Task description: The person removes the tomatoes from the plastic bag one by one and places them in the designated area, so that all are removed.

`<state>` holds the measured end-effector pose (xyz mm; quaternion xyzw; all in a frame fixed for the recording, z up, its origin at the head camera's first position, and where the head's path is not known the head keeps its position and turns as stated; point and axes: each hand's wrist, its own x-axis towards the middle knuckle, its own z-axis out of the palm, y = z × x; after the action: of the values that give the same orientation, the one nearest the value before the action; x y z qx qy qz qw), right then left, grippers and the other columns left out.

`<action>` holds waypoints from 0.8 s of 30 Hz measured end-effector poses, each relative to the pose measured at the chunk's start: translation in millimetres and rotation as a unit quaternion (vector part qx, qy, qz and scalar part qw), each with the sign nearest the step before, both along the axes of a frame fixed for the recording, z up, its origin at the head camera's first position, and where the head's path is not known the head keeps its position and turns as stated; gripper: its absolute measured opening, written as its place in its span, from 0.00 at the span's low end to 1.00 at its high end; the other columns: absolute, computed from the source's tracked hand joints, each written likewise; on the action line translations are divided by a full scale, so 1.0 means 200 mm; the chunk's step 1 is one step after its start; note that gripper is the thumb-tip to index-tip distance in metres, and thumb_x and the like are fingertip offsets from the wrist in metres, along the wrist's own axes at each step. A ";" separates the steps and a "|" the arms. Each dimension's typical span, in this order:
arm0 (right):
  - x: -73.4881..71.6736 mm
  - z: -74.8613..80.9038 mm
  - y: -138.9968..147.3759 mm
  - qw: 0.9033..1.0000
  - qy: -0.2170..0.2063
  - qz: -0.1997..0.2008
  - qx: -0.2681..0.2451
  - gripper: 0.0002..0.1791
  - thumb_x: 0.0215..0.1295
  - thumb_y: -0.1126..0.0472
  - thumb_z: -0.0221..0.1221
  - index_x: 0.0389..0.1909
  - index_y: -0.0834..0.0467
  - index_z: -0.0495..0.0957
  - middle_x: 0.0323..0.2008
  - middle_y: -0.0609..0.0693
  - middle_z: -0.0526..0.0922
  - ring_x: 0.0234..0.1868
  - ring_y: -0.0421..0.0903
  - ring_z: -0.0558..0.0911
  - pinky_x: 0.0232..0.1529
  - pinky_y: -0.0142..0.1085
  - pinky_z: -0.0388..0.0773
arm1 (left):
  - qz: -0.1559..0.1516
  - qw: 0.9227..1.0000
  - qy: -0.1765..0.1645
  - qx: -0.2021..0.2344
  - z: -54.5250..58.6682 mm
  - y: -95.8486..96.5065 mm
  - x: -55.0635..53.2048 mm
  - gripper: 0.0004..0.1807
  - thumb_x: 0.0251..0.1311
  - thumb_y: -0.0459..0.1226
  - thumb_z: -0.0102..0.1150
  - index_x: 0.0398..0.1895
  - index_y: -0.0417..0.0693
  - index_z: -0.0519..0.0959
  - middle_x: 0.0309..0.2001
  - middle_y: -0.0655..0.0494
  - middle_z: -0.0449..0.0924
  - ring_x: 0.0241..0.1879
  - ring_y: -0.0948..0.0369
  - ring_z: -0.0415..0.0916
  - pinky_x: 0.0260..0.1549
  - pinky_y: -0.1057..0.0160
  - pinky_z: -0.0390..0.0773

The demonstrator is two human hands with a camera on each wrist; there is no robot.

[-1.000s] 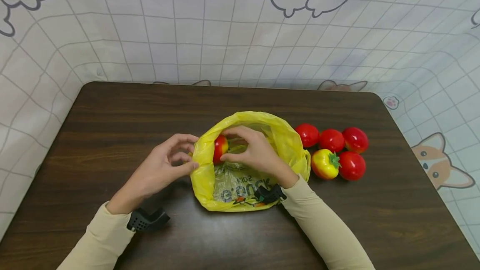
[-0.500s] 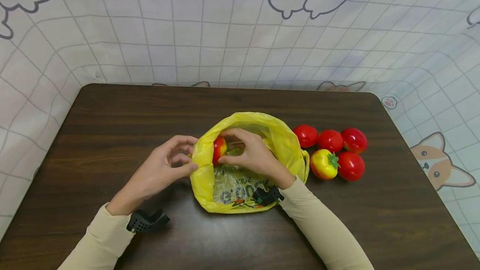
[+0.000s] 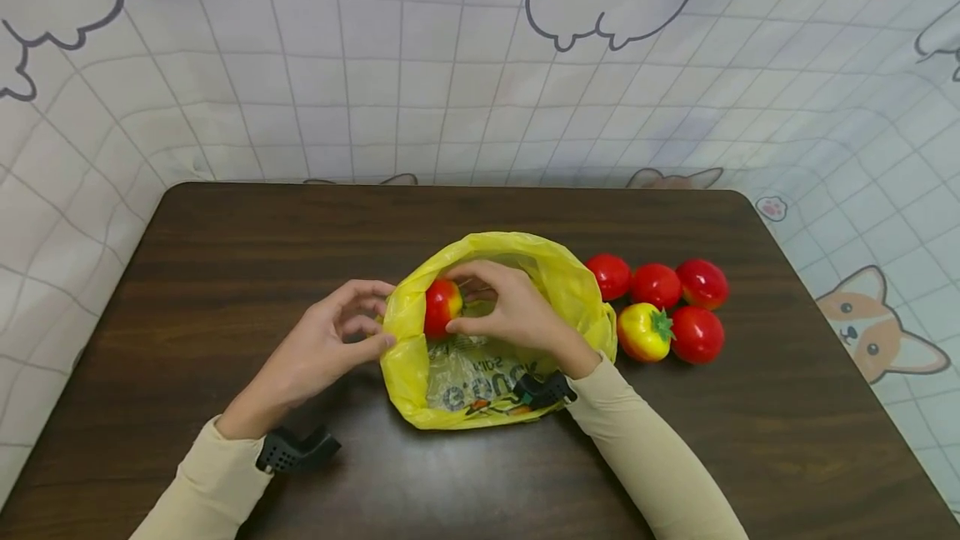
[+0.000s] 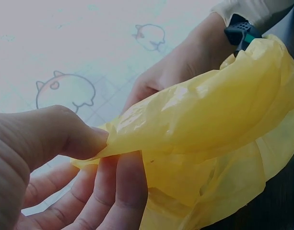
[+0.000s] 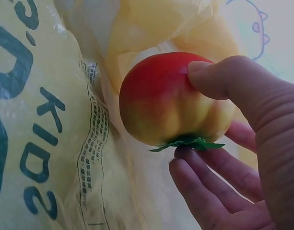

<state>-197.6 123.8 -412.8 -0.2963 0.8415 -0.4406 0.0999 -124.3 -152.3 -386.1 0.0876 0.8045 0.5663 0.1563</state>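
Observation:
A yellow plastic bag (image 3: 405,357) with dark print stands with its mouth open on the table. At its left rim my left hand (image 3: 322,348) pinches the plastic; the left wrist view shows the thumb (image 4: 84,139) on top and fingers beneath. Inside the bag my right hand (image 3: 510,307) holds a red-and-yellow tomato (image 3: 441,307) near the left wall. In the right wrist view, the thumb presses the side of this tomato (image 5: 170,100), and other fingers lie by its green leafy top. The fingers' far side is partly hidden.
Right of the bag lie several red tomatoes (image 3: 697,334) in a close group, with one yellow tomato (image 3: 645,332) that has a green top. The dark wooden table (image 3: 225,257) meets a white gridded cloth (image 3: 420,65) behind and at the sides.
More of the tomato shows inside the bag, and my right hand has shifted slightly with it. My left hand keeps its pinch on the rim. The head view has tilted a little.

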 end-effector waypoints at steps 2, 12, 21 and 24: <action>0.00 0.00 0.01 1.000 0.002 0.003 0.004 0.32 0.55 0.55 0.78 0.61 0.53 0.79 0.58 0.47 0.84 0.55 0.45 0.86 0.60 0.38 0.84 | 0.001 1.000 0.000 0.002 -0.01 0.00 0.00 0.31 0.64 0.39 0.69 0.69 0.49 0.69 0.57 0.44 0.77 0.46 0.59 0.84 0.43 0.68 0.84; 0.03 0.05 0.08 1.000 0.006 -0.003 0.017 0.32 0.55 0.57 0.77 0.62 0.54 0.79 0.58 0.49 0.84 0.54 0.46 0.86 0.59 0.39 0.84 | 0.001 1.000 0.000 0.012 0.00 0.01 0.01 0.32 0.64 0.39 0.70 0.69 0.50 0.69 0.57 0.44 0.77 0.47 0.60 0.84 0.44 0.69 0.85; 0.07 0.10 0.17 1.000 0.024 -0.004 0.017 0.32 0.55 0.58 0.77 0.62 0.55 0.79 0.59 0.50 0.83 0.54 0.46 0.86 0.60 0.39 0.84 | 0.005 1.000 0.006 0.013 0.01 0.01 0.02 0.32 0.64 0.39 0.70 0.69 0.51 0.69 0.57 0.45 0.76 0.47 0.63 0.84 0.43 0.67 0.85; 0.09 0.11 0.20 1.000 0.026 -0.004 0.012 0.33 0.55 0.59 0.77 0.62 0.55 0.78 0.59 0.51 0.83 0.54 0.47 0.86 0.60 0.40 0.84 | 0.003 1.000 0.010 0.015 0.01 0.01 0.02 0.31 0.64 0.39 0.70 0.69 0.50 0.69 0.57 0.44 0.76 0.47 0.64 0.84 0.42 0.66 0.85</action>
<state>-180.3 163.7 -391.0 -0.3029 0.8504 -0.4229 0.0795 -119.8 -150.2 -384.1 0.0928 0.7975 0.5782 0.1451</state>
